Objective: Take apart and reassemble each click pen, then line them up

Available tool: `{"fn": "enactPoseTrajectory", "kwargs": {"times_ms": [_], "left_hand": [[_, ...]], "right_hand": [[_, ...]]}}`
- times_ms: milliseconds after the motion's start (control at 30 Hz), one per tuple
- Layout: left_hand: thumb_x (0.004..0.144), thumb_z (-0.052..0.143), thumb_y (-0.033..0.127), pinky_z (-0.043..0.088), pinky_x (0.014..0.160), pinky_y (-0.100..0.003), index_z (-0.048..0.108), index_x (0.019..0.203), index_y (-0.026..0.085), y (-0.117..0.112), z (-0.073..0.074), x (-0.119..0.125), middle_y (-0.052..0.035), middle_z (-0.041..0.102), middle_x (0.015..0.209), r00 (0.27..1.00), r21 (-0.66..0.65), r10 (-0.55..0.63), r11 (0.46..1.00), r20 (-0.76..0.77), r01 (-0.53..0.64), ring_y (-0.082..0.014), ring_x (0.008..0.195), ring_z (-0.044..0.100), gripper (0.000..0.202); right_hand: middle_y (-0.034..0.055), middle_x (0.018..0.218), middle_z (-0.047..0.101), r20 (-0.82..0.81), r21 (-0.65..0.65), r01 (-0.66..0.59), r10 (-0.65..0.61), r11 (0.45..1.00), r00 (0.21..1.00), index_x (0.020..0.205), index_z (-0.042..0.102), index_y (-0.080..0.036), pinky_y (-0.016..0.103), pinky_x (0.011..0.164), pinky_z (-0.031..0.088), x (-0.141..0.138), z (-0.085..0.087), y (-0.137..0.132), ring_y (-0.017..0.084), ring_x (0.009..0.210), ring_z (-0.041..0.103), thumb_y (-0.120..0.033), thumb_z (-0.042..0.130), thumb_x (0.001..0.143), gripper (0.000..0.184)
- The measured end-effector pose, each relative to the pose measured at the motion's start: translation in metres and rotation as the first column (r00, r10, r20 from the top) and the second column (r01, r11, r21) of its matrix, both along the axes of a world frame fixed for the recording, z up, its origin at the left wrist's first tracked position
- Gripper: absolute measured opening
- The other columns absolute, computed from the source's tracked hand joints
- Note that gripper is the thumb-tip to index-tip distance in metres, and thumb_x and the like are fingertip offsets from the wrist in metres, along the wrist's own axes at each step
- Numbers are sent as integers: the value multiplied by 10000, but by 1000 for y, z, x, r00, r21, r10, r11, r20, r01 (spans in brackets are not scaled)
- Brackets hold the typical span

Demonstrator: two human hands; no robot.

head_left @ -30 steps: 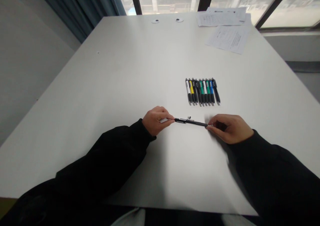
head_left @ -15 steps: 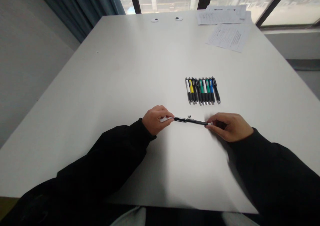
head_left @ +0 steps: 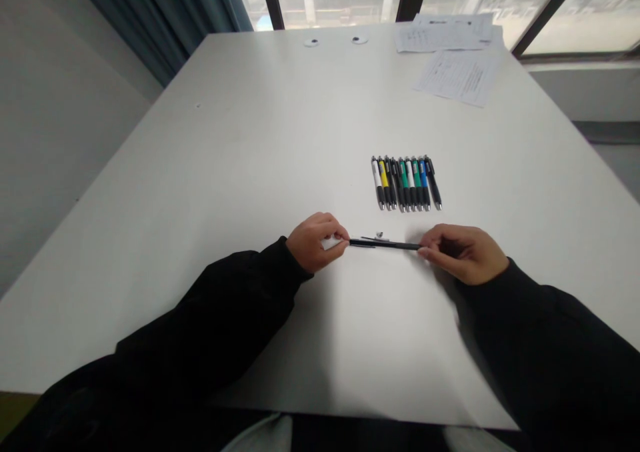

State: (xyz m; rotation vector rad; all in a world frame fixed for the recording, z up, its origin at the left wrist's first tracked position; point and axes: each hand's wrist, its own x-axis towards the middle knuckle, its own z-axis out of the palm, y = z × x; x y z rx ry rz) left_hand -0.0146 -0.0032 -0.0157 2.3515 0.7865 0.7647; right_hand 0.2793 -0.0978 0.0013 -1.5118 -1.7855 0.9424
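Observation:
A black pen [head_left: 385,244] lies crosswise between my hands, its clip near the left end. My left hand [head_left: 319,241] pinches that left end between thumb and fingers. At the other end, my right hand [head_left: 464,252] is closed on the tip with thumb and forefinger. Just behind the pen are small parts [head_left: 379,235] on the table, partly hidden by it and too small to name. Beyond them stands a row of pens [head_left: 404,184] laid side by side, with white, yellow, black, green and blue barrels and dark grips.
The white table [head_left: 240,159] reaches to the window. Printed papers [head_left: 455,75] lie at the far right. Two small white oval pieces with dark spots [head_left: 311,42] sit near the back edge. A dark curtain [head_left: 165,19] hangs at the far left.
My right hand has shifted slightly to the right and now holds the pen's tip. The pen has turned a little about its length, so its clip shows along the near side.

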Motion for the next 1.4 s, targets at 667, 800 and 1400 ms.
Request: {"fn": "enactPoseTrajectory", "kwargs": {"times_ms": [667,800,1400], "left_hand": [[758,783,407,555,649,-254,625,973,115,-27,9,20,-118,745,883,885,-899,-156,-78,439,432,-150,699,708,396],[727,809,401,567,615,-289,571,902,122,-26,6,20,-135,746,891,888,-892,-78,-49,453,450,-186,682,723,406],[610,893,264,617,643,-317,666,890,105,-25,6,13,-63,730,741,907,-910,-82,-92,412,405,-198,672,735,393]], "right_hand": [[6,679,549,48,156,-74,68,985,997,857,606,-178,269,526,419,-38,15,4,122,542,468,-365,639,866,190],[84,899,633,385,286,-133,14,949,923,975,657,-183,321,655,499,-27,5,8,179,693,588,-353,633,864,205],[5,684,572,-375,31,105,-86,994,923,898,599,-215,291,536,443,-23,-1,-4,152,573,539,-301,639,866,100]]}}
